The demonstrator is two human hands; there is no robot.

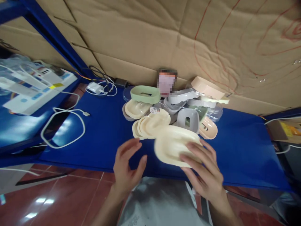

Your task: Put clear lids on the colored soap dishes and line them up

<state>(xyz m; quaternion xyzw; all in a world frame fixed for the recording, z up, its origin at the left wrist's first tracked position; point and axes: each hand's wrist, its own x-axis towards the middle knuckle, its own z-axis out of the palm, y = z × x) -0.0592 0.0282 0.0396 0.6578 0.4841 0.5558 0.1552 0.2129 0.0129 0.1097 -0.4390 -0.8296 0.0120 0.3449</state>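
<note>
head view: the left hand hangs by the near edge of the blue table, fingers curved, thumb well apart from them, holding nothing. just right of it is the cream dish, in front of the pile; the right hand grips its right end, fingers spread across the face. whether the dish touches the pile cannot be told. the step in hand looks like handling this single dish; the next move seems to call for a steady right grip, with the left fingers near enough to support the free end.

around, from the left: a white power strip with plugs, a looped white cable well apart from the hands, and a white charger. then comes the pile: a green dish, stacked cream dishes below it, a grey dish, a peach dish. this pile crowds the space just beyond the held piece, and a cardboard wall stands behind everything, likely limiting reach.
</note>
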